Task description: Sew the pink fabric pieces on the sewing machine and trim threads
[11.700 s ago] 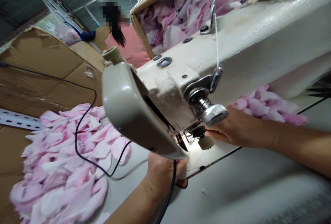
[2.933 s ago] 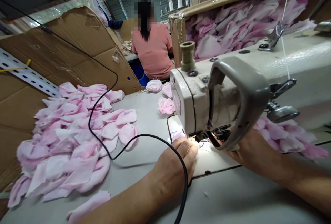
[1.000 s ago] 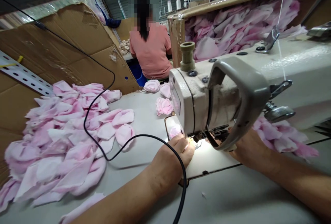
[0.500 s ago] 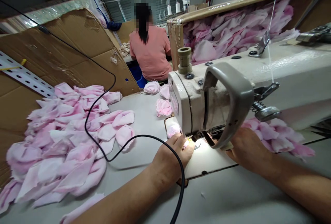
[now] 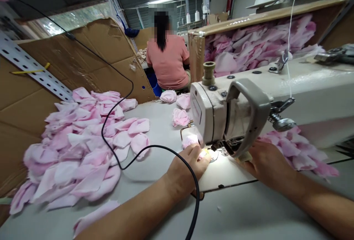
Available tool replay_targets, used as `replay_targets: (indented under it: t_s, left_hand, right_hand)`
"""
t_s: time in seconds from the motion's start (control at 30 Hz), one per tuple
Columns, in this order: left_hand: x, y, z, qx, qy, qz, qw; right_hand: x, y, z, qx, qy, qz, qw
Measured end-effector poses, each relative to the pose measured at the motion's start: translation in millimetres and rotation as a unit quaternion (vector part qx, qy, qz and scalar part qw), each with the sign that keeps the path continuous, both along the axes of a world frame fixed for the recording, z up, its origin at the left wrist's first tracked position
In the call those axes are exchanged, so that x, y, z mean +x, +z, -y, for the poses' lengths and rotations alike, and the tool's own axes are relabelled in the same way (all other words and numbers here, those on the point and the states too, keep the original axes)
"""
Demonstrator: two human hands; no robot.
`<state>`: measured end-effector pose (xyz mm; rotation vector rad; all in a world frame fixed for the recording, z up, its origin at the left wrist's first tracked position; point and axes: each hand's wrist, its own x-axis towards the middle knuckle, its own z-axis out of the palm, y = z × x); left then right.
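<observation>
A dim workshop with a lit ceiling tube surrounds a grey tabletop point(image 5: 243, 214). At the left, a brown cardboard sheet point(image 5: 96, 62) stands behind a loose heap of pale pink cloth point(image 5: 83, 151). A black cable point(image 5: 163, 147) loops beside the heap and across the left wrist. Farther back sits a person in a coral top point(image 5: 168, 62), and nearer, three pink bundles point(image 5: 180, 117) lie by the machine head. The left hand point(image 5: 186, 167) pinches a pink cloth piece point(image 5: 190, 141) beside the lit needle area of the sewing machine point(image 5: 204, 112). Behind the machine, a cardboard box point(image 5: 197, 57) holds more pink cloth. The right hand point(image 5: 267, 162) reaches behind the machine's curved guard point(image 5: 256, 110); its fingertips are hidden, so their state cannot be told. Beyond it lies a smaller pink pile point(image 5: 297, 149).
</observation>
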<state>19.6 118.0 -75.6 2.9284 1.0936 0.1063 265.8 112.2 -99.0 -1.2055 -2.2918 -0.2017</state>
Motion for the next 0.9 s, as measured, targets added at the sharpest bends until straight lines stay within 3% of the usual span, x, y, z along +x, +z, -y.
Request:
replay_targets:
  t_s: [0.3, 0.43, 0.63, 0.77, 0.9]
  left_hand:
    - [-16, -8.6, 1, 0.022, -0.023, 0.024, 0.999]
    - [-19, 2.5, 4, 0.039, -0.017, 0.005, 0.999]
    - [-34, 31.4, 12, 0.071, 0.003, 0.025, 0.997]
    - [-50, 46.9, -3, 0.067, 0.043, 0.126, 0.989]
    - [-56, 47.2, -37, 0.082, 0.09, 0.186, 0.975]
  right_hand:
    - [3, -10.6, 7, -0.011, 0.008, -0.003, 1.0]
    - [1, -16.9, 11, -0.021, 0.029, 0.024, 0.999]
    - [4, -29.1, 10, -0.055, 0.046, 0.041, 0.997]
    - [4, -30.2, 9, -0.061, 0.041, 0.035, 0.997]
    - [3, -28.8, 10, -0.067, 0.036, 0.023, 0.997]
